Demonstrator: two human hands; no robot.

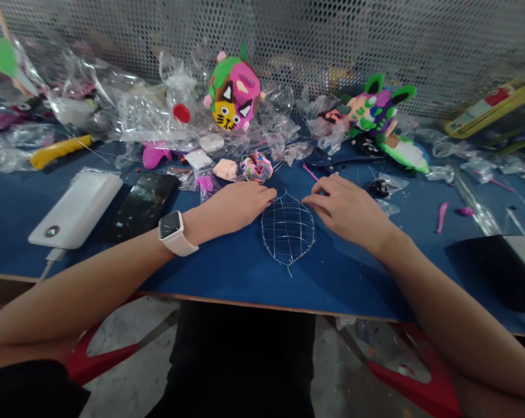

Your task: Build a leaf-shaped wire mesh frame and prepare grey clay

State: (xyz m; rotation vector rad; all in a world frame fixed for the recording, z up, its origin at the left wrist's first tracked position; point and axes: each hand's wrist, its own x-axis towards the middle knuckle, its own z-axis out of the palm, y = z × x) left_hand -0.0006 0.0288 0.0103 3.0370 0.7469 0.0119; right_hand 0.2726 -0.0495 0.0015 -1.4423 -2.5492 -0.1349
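A leaf-shaped wire frame (288, 228) with a grid of thin wires lies on the blue table in front of me, its pointed ends facing away and towards me. My left hand (245, 203), below a wrist with a pale-strapped watch (176, 233), is closed with its fingertips pinched at the frame's upper left edge. On the other side my right hand (345, 209) is closed too, thumb and forefinger together beside the upper right edge. Whatever is between these right fingertips is too fine to make out.
A white power bank (77, 206) and a black phone (144, 203) lie to the left. Behind are a painted cat-face ball (236, 93), a multicoloured eared figure (371, 113), clay lumps, plastic wrappers and a yellow-handled cutter (62, 151). A dark case (497, 273) stands right.
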